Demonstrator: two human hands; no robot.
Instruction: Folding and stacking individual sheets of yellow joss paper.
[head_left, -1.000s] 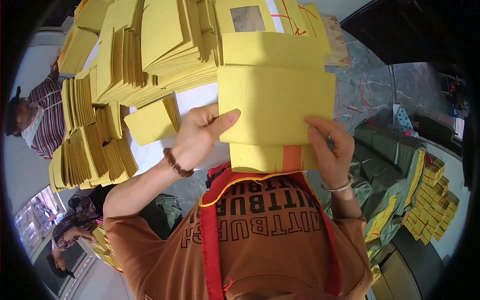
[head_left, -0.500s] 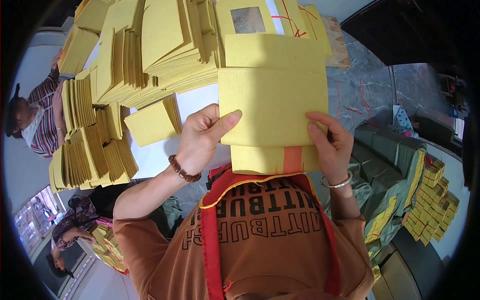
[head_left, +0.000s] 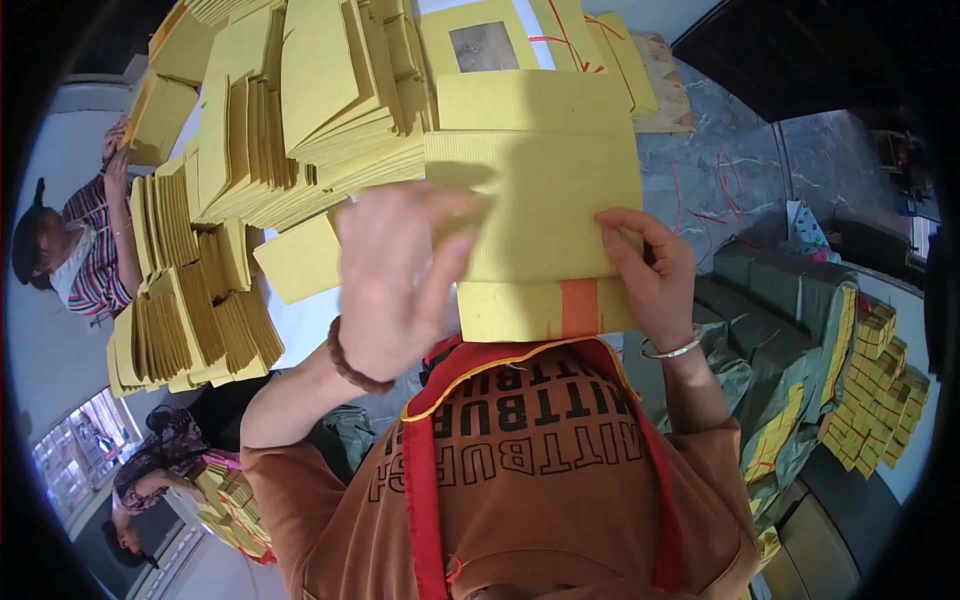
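Note:
In front of my chest lies a yellow ribbed paper sheet (head_left: 550, 200) on top of a yellow paper stack (head_left: 500, 310), which carries an orange-red stripe (head_left: 578, 306) at its near end. My right hand (head_left: 655, 275) pinches the sheet's right edge between thumb and fingers. Over its left edge hovers my left hand (head_left: 400, 270), smeared by motion, so its grip cannot be made out. Just left of that hand a small yellow bundle (head_left: 297, 257) rests on the white table top, partly hidden.
Tall yellow paper stacks (head_left: 330, 90) crowd the table's far left, with fanned bundles (head_left: 160, 235) nearer. Red strings (head_left: 555, 40) cross sheets at the back. Dark green wrapped packs (head_left: 745, 320) stand at right. One person (head_left: 85, 240) works at left; another (head_left: 155, 460) is farther back.
My left hand has let go of the sheet's left edge and lifted. My right hand keeps its hold, with the sheet shifted slightly left. The person at left has moved their hands.

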